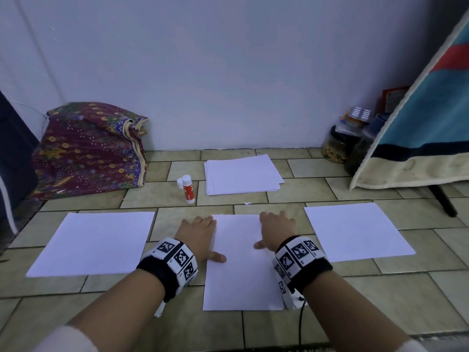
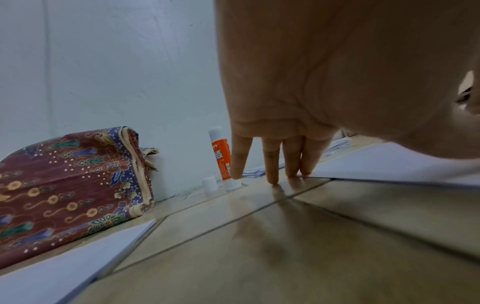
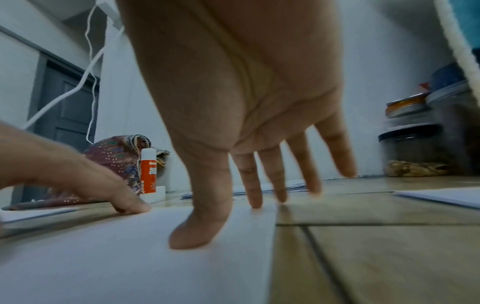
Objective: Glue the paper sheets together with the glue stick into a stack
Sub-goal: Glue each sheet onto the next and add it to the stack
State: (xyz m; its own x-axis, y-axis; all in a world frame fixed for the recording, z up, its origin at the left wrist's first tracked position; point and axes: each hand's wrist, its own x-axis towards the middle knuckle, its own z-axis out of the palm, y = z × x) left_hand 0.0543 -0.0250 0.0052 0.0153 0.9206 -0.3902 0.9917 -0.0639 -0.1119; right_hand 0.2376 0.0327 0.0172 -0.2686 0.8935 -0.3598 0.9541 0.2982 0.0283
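Three white sheets lie in a row on the tiled floor: a left sheet (image 1: pixel 94 243), a middle sheet (image 1: pixel 241 270) and a right sheet (image 1: pixel 357 231). My left hand (image 1: pixel 199 237) rests flat at the middle sheet's left edge, fingers straight, thumb on the paper. My right hand (image 1: pixel 275 228) lies flat on its upper right corner, with straight fingers (image 3: pixel 249 181) touching paper and tile. A stack of white paper (image 1: pixel 242 174) lies farther back. The orange-and-white glue stick (image 1: pixel 187 189) stands upright left of that stack, its cap (image 2: pixel 209 185) beside it.
A patterned maroon cloth bundle (image 1: pixel 88 151) sits against the wall at the left. Jars (image 1: pixel 340 141) stand in the right corner beside a hanging blue and cream towel (image 1: pixel 418 128) on a dark stand. A wall runs close behind.
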